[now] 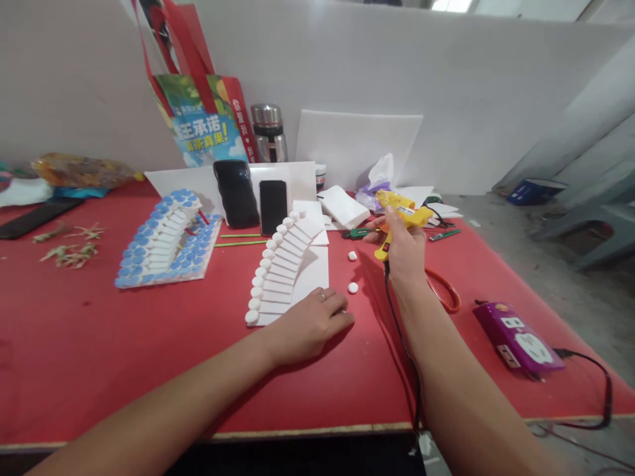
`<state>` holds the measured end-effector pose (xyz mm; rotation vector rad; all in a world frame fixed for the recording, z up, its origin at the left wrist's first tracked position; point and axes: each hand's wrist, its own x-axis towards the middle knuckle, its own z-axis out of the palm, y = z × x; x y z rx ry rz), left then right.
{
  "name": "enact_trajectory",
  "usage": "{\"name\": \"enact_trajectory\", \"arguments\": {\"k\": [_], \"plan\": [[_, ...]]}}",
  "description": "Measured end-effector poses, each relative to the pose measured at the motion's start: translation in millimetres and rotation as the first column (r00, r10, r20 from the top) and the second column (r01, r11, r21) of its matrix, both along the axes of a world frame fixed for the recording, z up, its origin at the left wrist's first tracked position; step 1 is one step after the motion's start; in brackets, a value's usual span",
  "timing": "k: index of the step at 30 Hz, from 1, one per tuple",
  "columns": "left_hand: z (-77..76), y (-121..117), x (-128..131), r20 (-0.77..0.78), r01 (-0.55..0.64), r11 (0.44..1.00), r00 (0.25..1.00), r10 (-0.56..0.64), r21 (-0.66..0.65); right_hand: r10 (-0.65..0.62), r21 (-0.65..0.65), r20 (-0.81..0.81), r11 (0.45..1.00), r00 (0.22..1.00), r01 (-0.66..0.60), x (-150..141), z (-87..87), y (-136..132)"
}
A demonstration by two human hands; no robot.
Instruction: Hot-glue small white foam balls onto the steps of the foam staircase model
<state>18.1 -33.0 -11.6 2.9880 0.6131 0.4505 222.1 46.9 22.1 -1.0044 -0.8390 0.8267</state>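
My right hand (404, 241) is wrapped round a yellow hot glue gun (407, 211), held above the table with its cord trailing down. My left hand (315, 324), a ring on one finger, rests at the lower right edge of a white model staircase (280, 281). Its fingers are curled together; whatever lies between them is too hidden to name. Along the curved left side of the steps runs a row of white rounded discs (256, 281). Two loose white discs, one nearer (352, 287) and one farther (352, 256), lie between my hands.
A blue-and-white model staircase (169, 238) sits left. Behind stand two dark phones, one wavy-edged (235, 195) and one smaller (273, 206), a steel flask (268, 132) and a shopping bag (203, 122). A purple power strip (516, 340) lies right, near the red table's edge.
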Motion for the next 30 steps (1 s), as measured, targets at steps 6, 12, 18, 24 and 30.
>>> {"name": "enact_trajectory", "arguments": {"k": [6, 12, 18, 24, 30], "plan": [[-0.2, 18.7, 7.4, 0.073, 0.042, 0.999, 0.996, -0.043, 0.023, 0.061, -0.005, 0.041, 0.998, 0.997, -0.061, -6.8, -4.3, -1.8], [42.6, 24.7, -26.9, 0.630, -0.131, 0.803, 0.552, 0.546, -0.581, 0.198, 0.058, 0.004, 0.979, 0.980, -0.198, -12.8, -0.5, -10.4], [45.1, 45.9, -78.1, 0.439, 0.465, 0.321, 0.170, 0.882, -0.825, 0.494, 0.043, 0.005, 0.869, 0.870, -0.493, -33.6, 10.3, -29.9], [31.4, 46.6, -88.6, 0.403, 0.610, 0.223, 0.174, 0.899, -0.761, 0.698, -0.018, 0.065, 0.715, 0.713, -0.699, -54.7, 3.8, -45.6], [29.0, 47.6, -88.1, 0.378, 0.628, 0.211, 0.143, 0.915, -0.749, 0.688, -0.107, 0.119, 0.726, 0.716, -0.680, -59.2, -4.5, -48.8]]}}
